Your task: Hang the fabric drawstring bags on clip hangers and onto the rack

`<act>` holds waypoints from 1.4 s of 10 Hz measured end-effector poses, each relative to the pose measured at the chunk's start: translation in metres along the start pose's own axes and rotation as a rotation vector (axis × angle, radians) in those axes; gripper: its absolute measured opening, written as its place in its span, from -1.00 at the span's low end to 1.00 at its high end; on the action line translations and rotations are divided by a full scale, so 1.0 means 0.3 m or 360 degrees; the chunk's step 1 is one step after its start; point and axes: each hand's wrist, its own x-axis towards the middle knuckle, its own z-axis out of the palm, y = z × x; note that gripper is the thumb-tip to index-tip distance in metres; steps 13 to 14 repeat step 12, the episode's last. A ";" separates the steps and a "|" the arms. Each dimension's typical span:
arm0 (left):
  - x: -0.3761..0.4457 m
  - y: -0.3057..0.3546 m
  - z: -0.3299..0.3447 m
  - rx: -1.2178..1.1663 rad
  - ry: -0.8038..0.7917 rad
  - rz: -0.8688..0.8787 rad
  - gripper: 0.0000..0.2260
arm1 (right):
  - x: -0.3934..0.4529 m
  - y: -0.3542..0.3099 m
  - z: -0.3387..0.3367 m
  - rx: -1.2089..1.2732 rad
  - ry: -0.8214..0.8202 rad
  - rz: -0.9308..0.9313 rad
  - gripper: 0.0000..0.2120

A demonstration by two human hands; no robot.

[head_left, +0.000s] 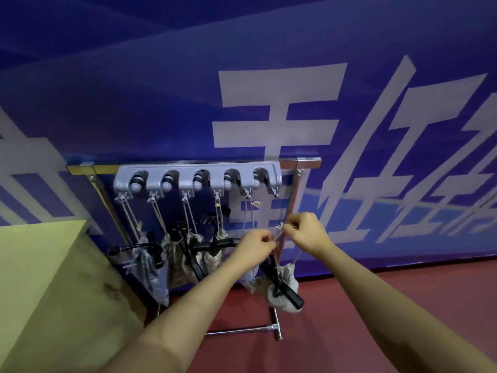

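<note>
A blue banner (269,76) with large white characters fills the wall in front of you, and a yellow-green cabinet (40,278) stands at your left above the red floor (390,305). Against the banner stands the metal rack (193,164), its top bar carrying a grey hook strip (197,179) with a row of small hooks along its lower edge.

Four bags (188,254) already hang by their cords from the hooks on the left, bunched together with black clip hangers (150,247) tangled among them. A fifth cord (248,211) loops from the next hook along. Only the hook at the far right end looks free.

The last bag (285,281) dangles low at the right side of the rack, near its right upright, with a black clip hanger (282,285) lying across it. It is not on a hook yet.

Your left hand (255,244) and right hand (306,230) are close together, each with fingers curled and pinching the pale drawstring (278,232) between them; its frayed end (279,226) sticks out beside your right fingers.

You appear to be at the closing step: readying this cord for hanging. The next move probably calls for opening the cord into a loop, lifting it and slipping it over the free hook, keeping the bag's weight supported until the loop seats.
</note>
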 end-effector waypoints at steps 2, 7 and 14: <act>0.110 0.099 0.008 -0.0034 0.0242 -0.0018 -0.80 | 0.159 0.043 -0.052 0.0103 -0.0007 -0.0116 -0.79; 0.322 0.068 0.081 -0.0166 0.0816 -0.0368 -0.79 | 0.328 0.155 0.024 0.0157 0.0051 -0.0042 -0.87; 0.246 0.049 -0.010 -0.0060 0.0407 -0.0143 -0.84 | 0.228 0.081 0.034 0.0180 0.0131 0.0142 -0.87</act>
